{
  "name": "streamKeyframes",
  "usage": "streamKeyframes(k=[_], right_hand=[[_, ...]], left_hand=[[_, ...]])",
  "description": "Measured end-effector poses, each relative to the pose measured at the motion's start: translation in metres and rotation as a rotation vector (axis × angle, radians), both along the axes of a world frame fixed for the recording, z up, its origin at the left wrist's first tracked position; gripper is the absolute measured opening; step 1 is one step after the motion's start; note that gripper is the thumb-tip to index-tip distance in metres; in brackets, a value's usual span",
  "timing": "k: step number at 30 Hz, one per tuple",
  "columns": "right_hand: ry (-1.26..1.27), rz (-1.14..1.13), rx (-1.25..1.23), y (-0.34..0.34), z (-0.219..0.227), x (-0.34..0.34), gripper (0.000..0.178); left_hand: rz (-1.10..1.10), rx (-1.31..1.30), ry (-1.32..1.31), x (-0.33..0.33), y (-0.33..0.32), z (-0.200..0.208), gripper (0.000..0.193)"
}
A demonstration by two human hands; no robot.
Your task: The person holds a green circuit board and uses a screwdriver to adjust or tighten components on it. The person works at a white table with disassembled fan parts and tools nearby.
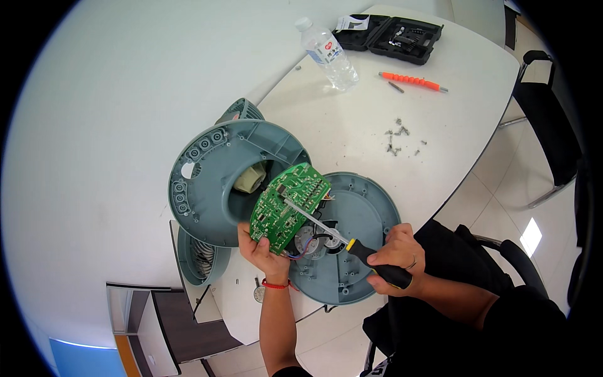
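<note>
Here, left fingers (263, 244) pinching green circuit board (278, 217); right fingers (382, 257) wrapped round screwdriver (358, 249), tip at board.

A clear bottle (339, 65) stands on the white table (468, 81)

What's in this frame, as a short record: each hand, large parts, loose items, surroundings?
Left hand: grips a green circuit board near its lower end
Right hand: holds a black-and-yellow screwdriver, tip at the board's face; contact unclear
Large parts: grey-green round base, right of a grey-green round cover
Loose items: small screws, orange rod, clear bottle, open black case
Surroundings: white table, black chair
</note>
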State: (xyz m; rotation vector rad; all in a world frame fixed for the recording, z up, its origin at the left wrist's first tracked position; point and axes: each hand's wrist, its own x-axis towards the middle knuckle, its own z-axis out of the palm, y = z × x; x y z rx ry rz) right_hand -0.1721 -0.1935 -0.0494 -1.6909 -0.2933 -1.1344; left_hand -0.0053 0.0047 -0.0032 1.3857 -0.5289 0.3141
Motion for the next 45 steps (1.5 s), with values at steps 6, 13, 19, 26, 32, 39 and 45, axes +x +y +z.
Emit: streamKeyframes(k=[6, 13, 19, 26, 32, 39, 45], right_hand=[[0.022, -0.002, 0.006, 0.000, 0.003, -0.002, 0.043], [0.023, -0.016, -0.040, -0.001, 0.007, -0.001, 0.047], [0.023, -0.017, 0.010, 0.001, 0.006, -0.001, 0.048], [0.010, -0.007, 0.055, 0.002, 0.002, -0.001, 0.047], [0.007, -0.006, 0.077, 0.003, 0.000, -0.001, 0.045], [0.019, -0.017, 0.130, 0.005, -0.003, -0.002, 0.039], [-0.007, -0.026, 0.136, 0.005, -0.002, -0.001, 0.039]], left_hand=[[-0.009, -0.005, -0.009, -0.001, -0.002, 0.001, 0.036], [0.020, 0.035, -0.089, -0.002, -0.004, 0.002, 0.036], [0.037, 0.036, -0.094, -0.002, -0.005, 0.003, 0.037], [0.039, 0.020, -0.085, -0.003, -0.005, 0.002, 0.037], [0.023, 0.015, -0.068, -0.005, -0.005, 0.003, 0.036], [0.012, 0.000, -0.054, -0.004, -0.005, 0.003, 0.035], [0.004, -0.007, -0.058, -0.004, -0.005, 0.004, 0.035]])
